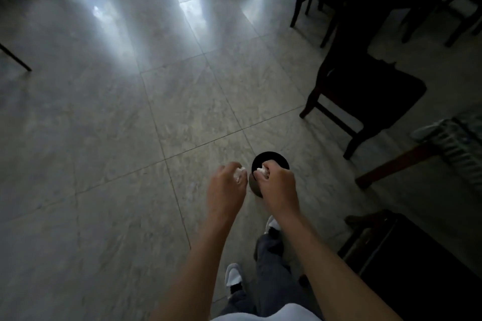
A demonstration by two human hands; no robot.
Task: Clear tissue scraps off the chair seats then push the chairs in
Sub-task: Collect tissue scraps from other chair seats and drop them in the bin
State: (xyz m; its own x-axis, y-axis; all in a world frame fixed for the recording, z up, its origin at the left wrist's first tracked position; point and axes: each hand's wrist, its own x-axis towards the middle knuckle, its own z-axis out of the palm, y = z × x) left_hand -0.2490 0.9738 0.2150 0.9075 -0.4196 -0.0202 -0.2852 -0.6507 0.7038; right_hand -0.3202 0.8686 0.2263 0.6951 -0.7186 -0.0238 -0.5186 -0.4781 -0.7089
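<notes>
Over glossy tiled floor (130,112) near dark chairs (365,94), both grips pinching tissue scraps (239,173).

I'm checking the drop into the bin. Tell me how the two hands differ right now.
The right hand is directly over the dark round bin, while the left hand is beside it, over bare floor tile. The right hand reaches slightly farther forward than the left hand. Both have a curled grip on a white tissue scrap, left scrap, right scrap.
</notes>
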